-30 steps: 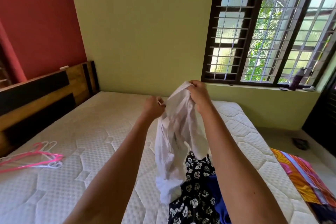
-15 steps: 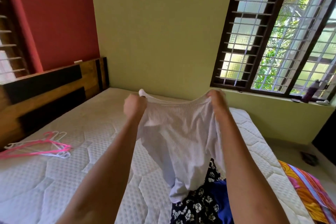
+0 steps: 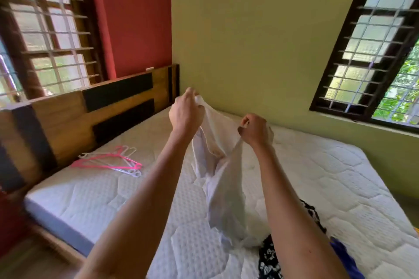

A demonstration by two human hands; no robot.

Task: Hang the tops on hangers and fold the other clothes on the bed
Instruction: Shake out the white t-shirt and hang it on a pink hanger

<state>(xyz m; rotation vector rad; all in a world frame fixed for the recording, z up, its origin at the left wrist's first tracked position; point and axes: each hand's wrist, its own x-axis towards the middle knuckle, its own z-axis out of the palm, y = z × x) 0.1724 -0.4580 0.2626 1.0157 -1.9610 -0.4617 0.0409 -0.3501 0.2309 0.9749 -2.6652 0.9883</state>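
The left hand (image 3: 186, 113) is up in the air over the bed (image 3: 317, 179). Its fingers are curled tight on one top edge of a white top (image 3: 223, 179). The right hand (image 3: 255, 130) is a little lower and just beside it. Its fingers pinch the other top edge of the same white top. Both arms reach out from the bottom of the picture.

The white top hangs down between the two hands. It is thin and crumpled. Its low end rests on the bed, close to the person.

Next to that low end lies a black cloth (image 3: 269, 260) with white flowers. A blue cloth (image 3: 344, 258) lies beside it, partly hidden by the right arm. Both are on the bed at the near edge. What kind of clothes they are cannot be told.

A small pile of hangers (image 3: 111, 162) lies on the bed near the headboard (image 3: 74, 115), well apart from the hands. Some hangers are pink and some are white. They lie flat and cross over each other.

The bed has a white quilted top with no sheet. The headboard is brown wood with dark strips. Behind it is a red wall (image 3: 136, 18) and a window (image 3: 45, 29) with bars. A green wall (image 3: 260, 29) stands at the far side of the bed. Another window (image 3: 374, 52) with a dark frame is on the right, with green leaves outside. The picture is a bit blurry on the left side.
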